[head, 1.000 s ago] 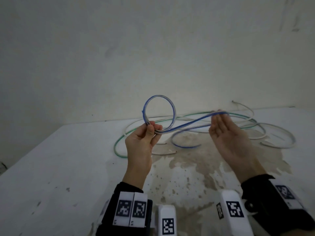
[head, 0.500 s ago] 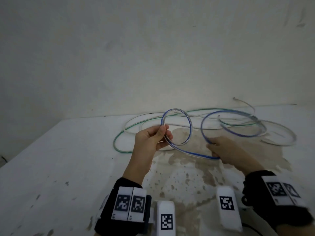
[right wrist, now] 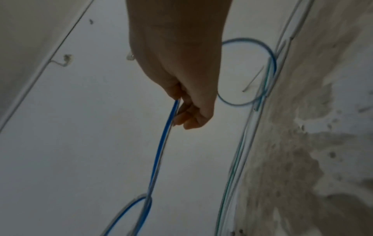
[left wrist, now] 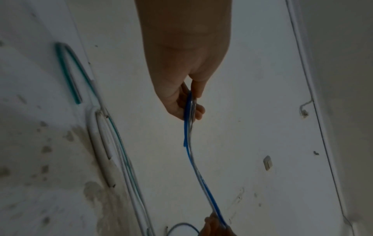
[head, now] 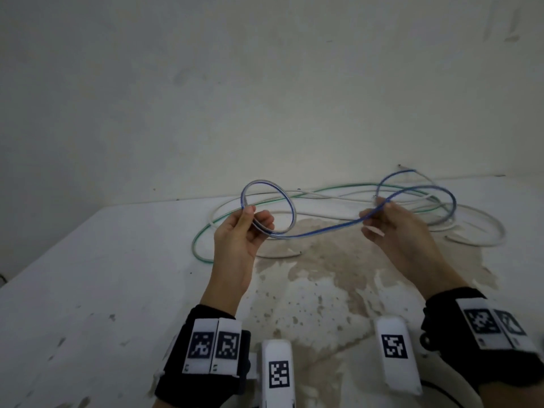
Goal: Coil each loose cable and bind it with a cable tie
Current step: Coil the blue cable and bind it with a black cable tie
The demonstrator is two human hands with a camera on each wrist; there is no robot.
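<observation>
A blue-and-clear cable (head: 293, 212) is partly wound into a small ring. My left hand (head: 256, 218) pinches the bottom of that ring between thumb and fingers, above the table. The left wrist view shows the left hand (left wrist: 191, 103) with the cable (left wrist: 196, 169) running out of the grip. From the ring a strand runs right to my right hand (head: 378, 209), which pinches it at about the same height. In the right wrist view the right hand (right wrist: 179, 103) has its fingers curled round the cable (right wrist: 161, 143). Beyond the right hand the cable lies in loose loops on the table.
A green-striped cable (head: 195, 245) and a white cable (head: 485, 228) sprawl across the back of the white table (head: 88, 290), tangled with the blue loops. A brown stain (head: 338, 260) covers the table's middle. A plain wall stands right behind.
My right hand has risen from near the table and now holds the strand stretched out from the ring. The left hand with the ring has shifted slightly up and left.
</observation>
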